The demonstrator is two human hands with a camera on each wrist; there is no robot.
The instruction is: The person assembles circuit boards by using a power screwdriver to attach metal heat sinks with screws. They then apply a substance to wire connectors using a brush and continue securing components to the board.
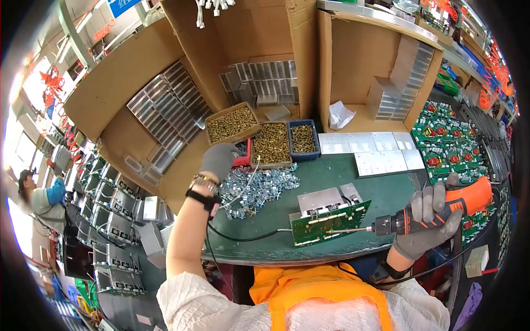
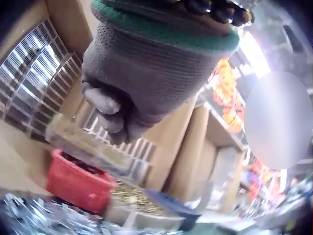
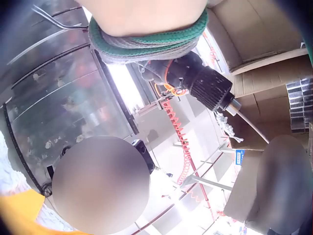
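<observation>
One green bench point(image 1: 386, 190): front edge near the tilted circuit board point(image 1: 334, 222); open surface between board and metal plates point(image 1: 381, 163).
Left hand point(image 1: 220, 160): fingers curled near the red bin point(image 1: 242, 160); whether holding anything cannot be told.
Right hand point(image 1: 425, 240): wrapped around the drill point(image 1: 469, 197), bit pointing toward the board.

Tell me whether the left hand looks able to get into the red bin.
Likely yes: the left hand is close by the red bin, whose top looks at least partly open, though the cardboard tray crowds its far side.
</observation>
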